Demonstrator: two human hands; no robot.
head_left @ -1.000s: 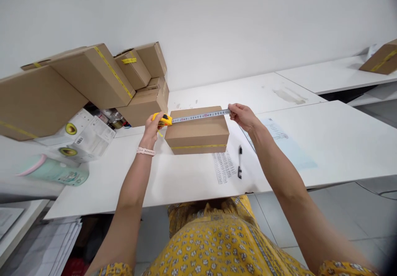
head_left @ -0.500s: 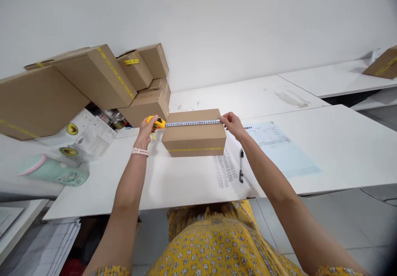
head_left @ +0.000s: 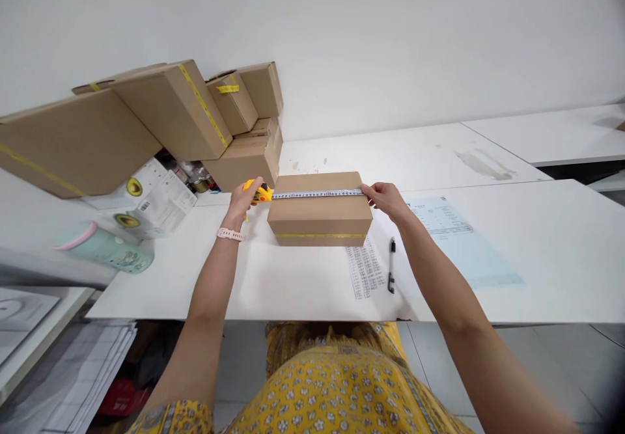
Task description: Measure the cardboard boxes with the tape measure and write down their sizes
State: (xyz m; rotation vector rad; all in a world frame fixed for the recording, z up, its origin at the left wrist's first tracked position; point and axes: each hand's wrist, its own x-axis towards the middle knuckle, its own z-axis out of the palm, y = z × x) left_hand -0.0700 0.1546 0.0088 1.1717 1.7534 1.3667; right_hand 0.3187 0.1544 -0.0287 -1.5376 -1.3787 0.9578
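Your left hand (head_left: 243, 200) grips the tape case (head_left: 263, 193), right hand (head_left: 389, 199) pinches the blade (head_left: 312, 194): hold it straight across the box (head_left: 319, 211).

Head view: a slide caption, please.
Left grip holds a tape measure, right grip its blade, stretched across a cardboard box.

Plain white counter (head_left: 293, 291), kinda grubby with a greyish smear (head_left: 486, 164) toward the back. Sitting right on it: a taped cardboard box (head_left: 319, 211) around the middle, a printed sheet (head_left: 364, 271) by its near right corner, a bluish document (head_left: 469, 245) further right, plus a mint tumbler (head_left: 110, 250) and an avocado-print carton (head_left: 159, 205) over on the left.
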